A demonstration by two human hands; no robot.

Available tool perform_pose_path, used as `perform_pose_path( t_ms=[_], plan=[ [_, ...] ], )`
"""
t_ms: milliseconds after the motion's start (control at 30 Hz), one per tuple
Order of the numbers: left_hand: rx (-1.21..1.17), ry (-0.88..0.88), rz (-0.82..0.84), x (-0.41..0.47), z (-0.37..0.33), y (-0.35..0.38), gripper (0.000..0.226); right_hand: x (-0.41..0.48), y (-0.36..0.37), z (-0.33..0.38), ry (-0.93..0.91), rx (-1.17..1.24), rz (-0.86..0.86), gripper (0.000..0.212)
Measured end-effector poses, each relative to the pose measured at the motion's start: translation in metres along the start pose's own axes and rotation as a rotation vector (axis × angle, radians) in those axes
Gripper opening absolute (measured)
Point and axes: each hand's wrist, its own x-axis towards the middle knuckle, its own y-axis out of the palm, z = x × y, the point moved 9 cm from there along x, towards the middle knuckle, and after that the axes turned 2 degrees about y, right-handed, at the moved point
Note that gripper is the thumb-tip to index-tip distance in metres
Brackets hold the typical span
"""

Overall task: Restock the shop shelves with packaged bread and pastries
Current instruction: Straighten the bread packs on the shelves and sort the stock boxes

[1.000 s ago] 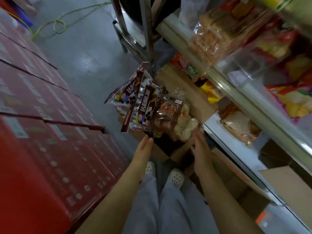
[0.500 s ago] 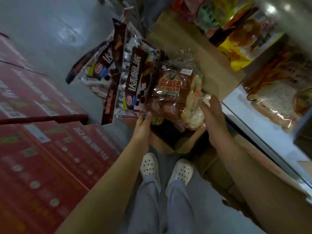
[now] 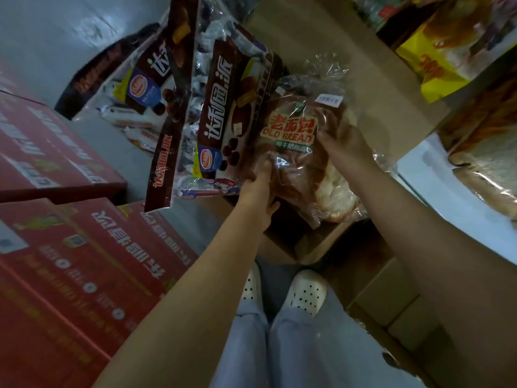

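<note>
Your left hand (image 3: 258, 189) grips the bread bag (image 3: 291, 135) at its lower left edge, with the fingers (image 3: 265, 166) curled into the wrapper beside the pie bag (image 3: 223, 107) and the thumb below. Your right hand (image 3: 340, 138) holds the bag's upper right side, fingers curled onto its front just beside the red label. The bag sits between both hands, above the box (image 3: 282, 242) and left of the shelf (image 3: 447, 197).

A clear bag of bread (image 3: 293, 163), with a brown-crusted loaf inside and a red OLD BREAD label facing up, hangs tilted in mid-air, gripped at both sides. A brown chocolate-pie pack (image 3: 223, 113) stands on end against its left edge. A second pack (image 3: 140, 88) lies behind.
</note>
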Motion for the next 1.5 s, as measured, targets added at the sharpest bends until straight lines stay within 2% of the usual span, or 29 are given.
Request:
perform_pose_path(
  t_ms=[67,200,467,600,700,867,967,1100,1200,1333,1400,1500],
  plan=[
    [0.000,0.008,-0.001,0.006,0.000,-0.002,0.068,0.005,-0.001,-0.006,-0.009,-0.053,-0.034,0.059],
    [-0.003,0.008,-0.004,0.004,0.000,-0.005,0.066,0.003,-0.008,-0.007,-0.004,-0.006,-0.097,0.057],
    [-0.089,0.020,-0.017,-0.021,0.009,-0.007,0.060,-0.012,-0.020,0.001,-0.086,-0.164,-0.152,0.013],
    [-0.108,0.028,-0.018,-0.037,0.008,-0.008,0.054,-0.026,-0.025,-0.003,-0.110,-0.040,-0.155,0.023],
    [-0.091,0.043,-0.028,-0.046,0.010,-0.019,0.059,-0.048,-0.033,-0.015,-0.076,0.060,-0.164,0.017],
    [0.041,0.108,0.013,-0.056,0.011,-0.031,0.071,-0.079,-0.052,-0.050,0.022,0.351,-0.185,0.027],
    [0.251,0.137,0.084,-0.058,0.011,-0.027,0.068,-0.087,-0.064,-0.069,0.089,0.495,-0.178,0.036],
    [0.418,0.090,0.139,-0.051,0.016,-0.022,0.059,-0.085,-0.072,-0.085,0.156,0.543,-0.188,0.025],
    [0.476,0.134,0.057,-0.045,0.009,-0.027,0.057,-0.082,-0.068,-0.087,0.198,0.593,-0.167,0.018],
    [0.574,0.185,-0.088,-0.040,-0.009,-0.037,0.073,-0.079,-0.062,-0.094,0.271,0.598,-0.145,0.012],
    [0.595,0.210,-0.070,-0.045,-0.016,-0.035,0.074,-0.078,-0.060,-0.094,0.308,0.590,-0.129,0.010],
    [0.560,0.240,-0.009,-0.048,-0.021,-0.026,0.070,-0.074,-0.058,-0.102,0.371,0.603,-0.094,0.033]
  ],
)
